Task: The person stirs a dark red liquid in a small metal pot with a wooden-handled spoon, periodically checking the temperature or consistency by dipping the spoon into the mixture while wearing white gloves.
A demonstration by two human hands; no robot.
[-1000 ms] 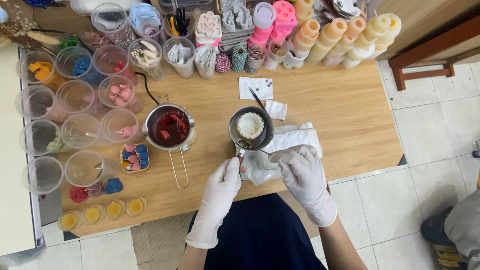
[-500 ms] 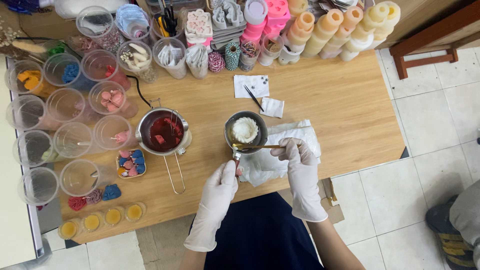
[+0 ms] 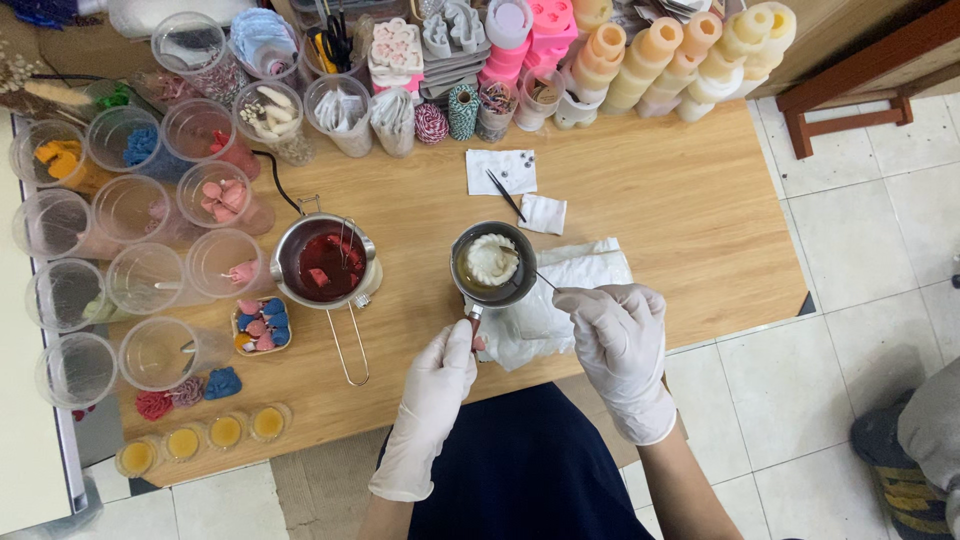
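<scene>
Over crumpled white cloth (image 3: 560,290), gloved left hand (image 3: 440,375) apparently grips round metal pot (image 3: 493,265).

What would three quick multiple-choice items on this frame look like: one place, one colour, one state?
1. Where does the small metal pot stand relative to the pot of red liquid?
A. To its right in the view
B. To its left in the view
C. Stacked on it

2. What colour are the gloves on both hands?
A. Blue
B. White
C. Black

3. What is the left hand doing?
A. Resting flat on the table
B. Holding the small pot's handle
C. Lifting a plastic cup

Answers:
1. A, the small pot with the white lump sits right of the red one on the wooden table.
2. B, both gloves are white.
3. B, its grip is at the handle, while the right hand holds a thin stick into the pot.
</scene>
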